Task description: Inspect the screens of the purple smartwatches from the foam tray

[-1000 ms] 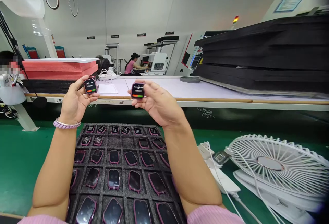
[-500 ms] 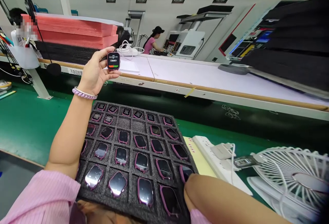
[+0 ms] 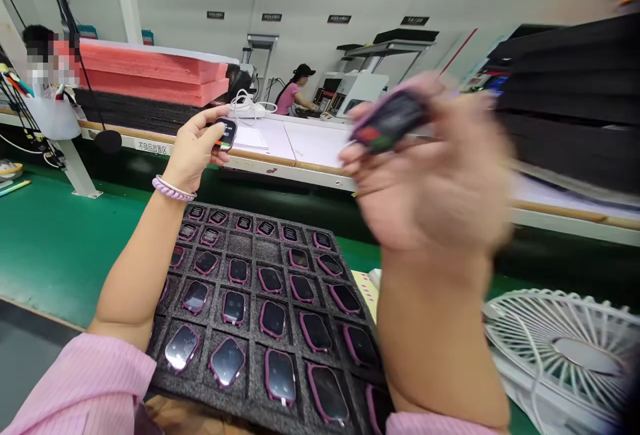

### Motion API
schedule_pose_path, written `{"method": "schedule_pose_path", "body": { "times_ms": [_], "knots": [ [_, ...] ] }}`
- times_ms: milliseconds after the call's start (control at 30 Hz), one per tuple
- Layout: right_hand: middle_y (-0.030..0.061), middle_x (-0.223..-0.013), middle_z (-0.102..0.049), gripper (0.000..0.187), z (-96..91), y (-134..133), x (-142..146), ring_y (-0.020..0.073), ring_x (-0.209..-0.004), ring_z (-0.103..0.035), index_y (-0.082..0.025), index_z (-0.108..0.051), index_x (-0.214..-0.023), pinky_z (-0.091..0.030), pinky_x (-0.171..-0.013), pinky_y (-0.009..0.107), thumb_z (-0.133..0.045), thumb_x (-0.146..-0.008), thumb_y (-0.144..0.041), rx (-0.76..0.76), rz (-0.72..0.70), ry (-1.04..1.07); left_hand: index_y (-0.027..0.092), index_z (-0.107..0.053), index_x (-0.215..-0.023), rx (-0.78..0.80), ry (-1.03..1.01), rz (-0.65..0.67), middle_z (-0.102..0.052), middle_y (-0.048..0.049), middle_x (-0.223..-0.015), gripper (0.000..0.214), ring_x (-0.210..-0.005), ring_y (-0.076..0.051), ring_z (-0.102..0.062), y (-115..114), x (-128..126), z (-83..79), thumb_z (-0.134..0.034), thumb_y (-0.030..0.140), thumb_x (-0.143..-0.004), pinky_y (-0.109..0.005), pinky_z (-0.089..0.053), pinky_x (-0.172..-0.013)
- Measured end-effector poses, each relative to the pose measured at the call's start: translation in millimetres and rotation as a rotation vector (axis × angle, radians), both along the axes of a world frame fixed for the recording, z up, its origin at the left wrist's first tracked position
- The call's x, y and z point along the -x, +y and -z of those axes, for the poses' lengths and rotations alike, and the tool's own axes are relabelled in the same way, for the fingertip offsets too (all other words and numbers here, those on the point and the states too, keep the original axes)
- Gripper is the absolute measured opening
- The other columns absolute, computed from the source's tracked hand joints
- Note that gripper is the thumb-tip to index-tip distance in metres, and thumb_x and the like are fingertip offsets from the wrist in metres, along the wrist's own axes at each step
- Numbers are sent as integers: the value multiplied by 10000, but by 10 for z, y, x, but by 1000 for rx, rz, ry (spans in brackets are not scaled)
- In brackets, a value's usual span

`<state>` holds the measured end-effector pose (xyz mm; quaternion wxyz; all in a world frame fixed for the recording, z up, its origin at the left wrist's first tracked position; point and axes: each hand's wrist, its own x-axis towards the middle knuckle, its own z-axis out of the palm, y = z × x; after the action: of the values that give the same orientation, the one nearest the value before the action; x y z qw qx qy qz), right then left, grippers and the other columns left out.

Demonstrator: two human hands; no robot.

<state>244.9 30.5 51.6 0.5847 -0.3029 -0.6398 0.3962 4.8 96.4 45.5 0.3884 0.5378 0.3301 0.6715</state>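
Between the fingers of my left hand (image 3: 197, 142) is a smartwatch (image 3: 227, 134) without a strap, its screen lit with text and a coloured bar; the thumb lies over part of the screen. Raised at the right, my right hand (image 3: 430, 182) is smeared by motion and grips a second smartwatch (image 3: 393, 122), whose dark screen shows red and green patches. Below both hands, a black foam tray (image 3: 253, 345) holds rows of purple-framed watches, such as a watch (image 3: 280, 375) near its front edge. Two adjacent compartments in the tray's second row hold no watch.
A white shelf (image 3: 320, 145) runs behind the tray, with pink foam blocks (image 3: 145, 72) at left and stacked black trays (image 3: 570, 108) at right. A white fan (image 3: 575, 342) stands at the right. A pen holder (image 3: 53, 115) is at left. A person (image 3: 295, 92) sits beyond the shelf.
My right hand has come up into view from the lower right, carrying a smartwatch. My left hand has lowered slightly and its thumb has moved onto the watch screen.
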Motion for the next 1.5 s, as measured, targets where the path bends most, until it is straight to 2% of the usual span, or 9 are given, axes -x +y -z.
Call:
{"method": "schedule_pose_path", "body": {
  "times_ms": [167,367,567,700,867,1000,1200,1367,1500],
  "knots": [
    [18,-830,-698,551,532,381,133,122,-544,-573,-218,-583,-986,-453,-466,193,-978,-635,-371,363,-168,208,150,-658,-1207,-22,126,45,-648,-31,-784,423,-517,-99,-556,-72,-92,7,-730,115,-793,-215,-417,-498],
    [99,-984,-741,445,927,372,38,170,-666,-703,-173,-602,-1127,-574,-600,249,-750,-708,-157,548,-245,189,166,-561,-1236,-41,167,204,-642,-30,-914,568,-654,-125,-650,-191,-281,-20,-701,21,-705,-240,-525,-608],
    [56,-1052,-711,764,1065,303,-79,172,-740,-713,-220,-469,-1324,-584,-680,268,-807,-645,-131,478,-345,109,170,-485,-1142,18,382,286,-642,-49,-938,494,-692,-163,-679,-134,-348,-68,-725,102,-715,-307,-569,-653],
    [44,-994,-655,584,1315,392,-144,190,-730,-685,-182,-494,-1271,-579,-676,313,-746,-746,-223,324,-227,-251,163,-551,-1089,30,928,204,-631,-47,-920,457,-764,-200,-644,-51,-241,252,-789,236,-706,-377,-560,-763],
    [121,-1200,-572,381,1555,462,-107,310,-1125,-602,-165,-670,-1154,-484,-1025,493,-777,-790,-200,23,46,-860,178,-680,-1149,35,1419,155,-585,-113,-1173,471,-1164,-316,-561,-57,-116,1002,-814,322,-721,-468,-471,-1060],
    [178,-1395,-495,467,1548,458,-93,409,-1344,-455,-204,-680,-1309,-391,-1084,595,-802,-869,-298,17,100,-1094,226,-682,-1288,68,1488,163,-572,-127,-1221,529,-1199,-336,-495,-71,-104,1311,-775,420,-805,-496,-414,-1091],
    [174,-1425,-526,409,1224,401,-606,357,-1273,-548,-182,-618,-1418,-442,-1017,489,-587,-1035,-321,-26,351,-1204,224,-607,-1436,28,1540,109,-526,-166,-1307,670,-1221,-370,-441,-45,-191,1129,-717,556,-865,-513,-378,-1080],
    [200,-1023,-694,311,1160,327,-954,413,-1052,-660,-120,-753,-915,-471,-908,502,-581,-1069,-329,291,408,-1625,202,-756,-1173,-62,1515,258,-613,-126,-1127,322,-1162,-307,-515,-22,-738,1057,-597,399,-975,-444,-388,-1096],
    [232,-1103,-667,272,1315,235,-952,380,-1044,-675,-100,-736,-989,-499,-853,414,-577,-1079,-301,287,386,-1616,122,-758,-1034,-18,1451,304,-600,-182,-1174,277,-1229,-373,-515,-119,-1278,1249,-696,362,-911,-500,-420,-1090]
  ]
}}
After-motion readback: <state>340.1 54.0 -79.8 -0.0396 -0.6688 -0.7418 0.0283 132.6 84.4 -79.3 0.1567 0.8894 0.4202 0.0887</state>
